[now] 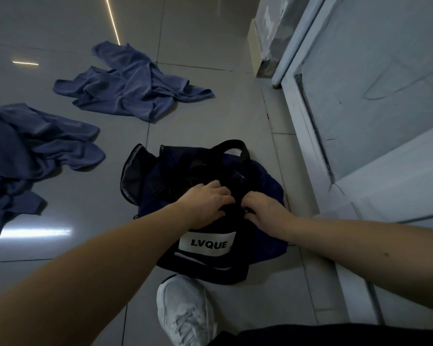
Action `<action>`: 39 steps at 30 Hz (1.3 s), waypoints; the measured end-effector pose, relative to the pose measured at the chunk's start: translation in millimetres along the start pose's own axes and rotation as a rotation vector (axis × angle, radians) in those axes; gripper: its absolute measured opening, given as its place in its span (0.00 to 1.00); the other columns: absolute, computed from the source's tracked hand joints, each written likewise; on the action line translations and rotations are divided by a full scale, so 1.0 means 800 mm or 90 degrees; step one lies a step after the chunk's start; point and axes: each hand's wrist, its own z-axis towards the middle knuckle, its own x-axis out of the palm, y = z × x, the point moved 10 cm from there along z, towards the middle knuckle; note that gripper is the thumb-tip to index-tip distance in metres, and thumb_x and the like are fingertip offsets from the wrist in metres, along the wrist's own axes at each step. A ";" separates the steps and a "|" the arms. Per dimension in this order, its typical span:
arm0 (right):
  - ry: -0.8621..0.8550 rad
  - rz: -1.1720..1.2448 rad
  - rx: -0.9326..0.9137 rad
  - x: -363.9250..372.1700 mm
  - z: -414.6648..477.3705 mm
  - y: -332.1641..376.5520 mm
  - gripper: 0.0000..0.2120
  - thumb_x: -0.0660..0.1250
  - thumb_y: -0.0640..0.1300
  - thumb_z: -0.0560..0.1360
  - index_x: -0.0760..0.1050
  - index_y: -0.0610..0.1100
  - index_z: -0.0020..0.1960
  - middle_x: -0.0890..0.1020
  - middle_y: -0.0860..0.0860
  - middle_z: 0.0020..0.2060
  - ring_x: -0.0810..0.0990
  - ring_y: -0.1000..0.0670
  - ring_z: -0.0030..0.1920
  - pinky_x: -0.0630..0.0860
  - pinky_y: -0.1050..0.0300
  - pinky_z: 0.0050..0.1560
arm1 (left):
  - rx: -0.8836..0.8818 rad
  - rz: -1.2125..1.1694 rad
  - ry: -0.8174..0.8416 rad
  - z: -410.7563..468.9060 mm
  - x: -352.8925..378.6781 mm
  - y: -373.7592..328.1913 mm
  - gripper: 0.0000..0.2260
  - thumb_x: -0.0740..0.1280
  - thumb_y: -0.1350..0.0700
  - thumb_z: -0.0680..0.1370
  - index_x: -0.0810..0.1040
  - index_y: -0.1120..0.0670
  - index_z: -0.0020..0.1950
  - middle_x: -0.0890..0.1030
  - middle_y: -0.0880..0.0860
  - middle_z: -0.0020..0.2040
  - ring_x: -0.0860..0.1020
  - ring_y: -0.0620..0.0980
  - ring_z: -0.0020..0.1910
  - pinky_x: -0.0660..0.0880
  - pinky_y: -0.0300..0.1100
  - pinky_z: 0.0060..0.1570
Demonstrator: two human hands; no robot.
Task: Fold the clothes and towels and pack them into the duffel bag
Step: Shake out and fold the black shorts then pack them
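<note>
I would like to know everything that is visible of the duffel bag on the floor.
The duffel bag is black and navy, seemingly soft fabric, and lies slumped on the tiled floor beside a white door. A white label reading LVQUE faces up on its near side. A black handle arches at its far end, and a flap at the picture's left stands open. The left hand and the right hand grip its top fabric. A white shoe is at its near edge.
</note>
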 end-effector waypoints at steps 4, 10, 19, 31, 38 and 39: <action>-0.046 -0.163 0.030 -0.010 -0.010 -0.006 0.12 0.70 0.53 0.76 0.75 0.44 0.47 0.75 0.49 0.46 0.75 0.48 0.49 0.70 0.54 0.36 | 0.010 0.104 0.106 0.009 0.024 -0.011 0.32 0.61 0.50 0.83 0.46 0.41 0.80 0.48 0.48 0.81 0.61 0.55 0.69 0.76 0.47 0.52; 0.176 -0.229 0.014 0.027 -0.019 -0.012 0.18 0.57 0.56 0.82 0.76 0.45 0.60 0.77 0.48 0.56 0.76 0.46 0.57 0.75 0.51 0.53 | -0.026 0.142 0.165 0.006 0.033 -0.006 0.31 0.61 0.50 0.83 0.47 0.40 0.81 0.50 0.49 0.80 0.64 0.58 0.67 0.72 0.47 0.48; 0.252 -0.410 -0.020 -0.029 -0.010 -0.018 0.20 0.48 0.57 0.75 0.76 0.49 0.43 0.80 0.50 0.42 0.74 0.47 0.47 0.65 0.48 0.61 | -0.088 0.122 0.152 0.011 0.027 -0.004 0.31 0.65 0.55 0.81 0.55 0.44 0.80 0.56 0.52 0.78 0.63 0.58 0.69 0.74 0.49 0.55; 0.086 -0.119 0.053 -0.044 -0.007 -0.030 0.21 0.53 0.55 0.78 0.70 0.46 0.32 0.74 0.53 0.28 0.71 0.51 0.31 0.67 0.54 0.51 | -0.214 0.042 0.138 0.008 0.026 0.037 0.40 0.67 0.32 0.72 0.55 0.48 0.77 0.65 0.56 0.73 0.65 0.61 0.70 0.66 0.58 0.68; 0.216 -0.092 0.046 -0.036 -0.008 -0.007 0.13 0.57 0.51 0.79 0.78 0.49 0.43 0.79 0.56 0.35 0.75 0.55 0.38 0.73 0.55 0.50 | -0.255 -0.138 0.157 0.010 0.015 0.046 0.32 0.63 0.36 0.76 0.60 0.51 0.74 0.75 0.58 0.64 0.69 0.59 0.66 0.70 0.53 0.64; 0.253 -0.076 0.044 -0.030 -0.012 -0.004 0.14 0.56 0.53 0.77 0.79 0.51 0.47 0.81 0.57 0.39 0.77 0.56 0.40 0.76 0.53 0.50 | -0.244 -0.103 0.162 0.011 0.014 0.045 0.36 0.66 0.36 0.74 0.59 0.52 0.75 0.75 0.58 0.65 0.69 0.59 0.65 0.68 0.52 0.65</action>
